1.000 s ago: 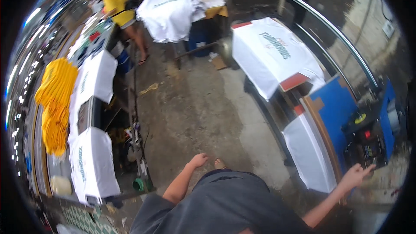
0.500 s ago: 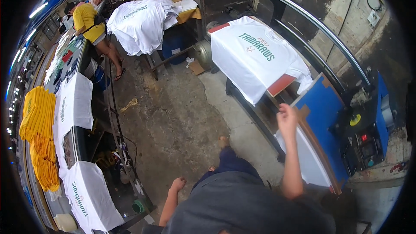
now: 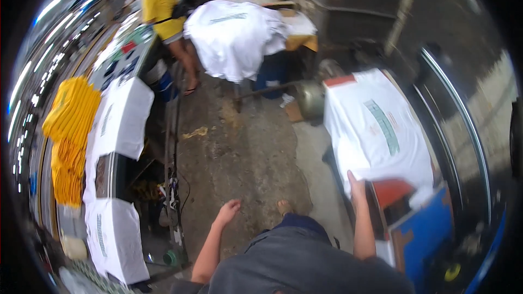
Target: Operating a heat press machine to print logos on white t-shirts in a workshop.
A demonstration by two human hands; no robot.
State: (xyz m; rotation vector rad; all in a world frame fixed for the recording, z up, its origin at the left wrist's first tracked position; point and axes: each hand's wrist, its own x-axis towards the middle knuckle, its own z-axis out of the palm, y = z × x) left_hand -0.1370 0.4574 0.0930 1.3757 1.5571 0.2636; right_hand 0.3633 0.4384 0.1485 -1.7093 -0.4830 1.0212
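Note:
A white shirt (image 3: pixel 376 120) with a green print lies over a board (image 3: pixel 389 196) with red edges on the right. My right hand (image 3: pixel 357 185) grips this shirt at its near edge, fingers partly hidden in the cloth. Below it stands a blue panel (image 3: pixel 427 231) with a brown edge. My left hand (image 3: pixel 230 207) hangs over the floor, fingers loosely curled, holding nothing that I can see.
On the left bench lie white printed shirts (image 3: pixel 117 239) and folded yellow ones (image 3: pixel 71 109). A white shirt pile (image 3: pixel 234 38) stands ahead, near a metal cylinder (image 3: pixel 310 103). A person in yellow (image 3: pixel 163 13) bends over the left bench. Chrome bars (image 3: pixel 463 130) run along the right.
My right hand has moved from the black machine at lower right to the white shirt's near edge. The view has shifted forward toward that board, and the machine has mostly slipped out of sight.

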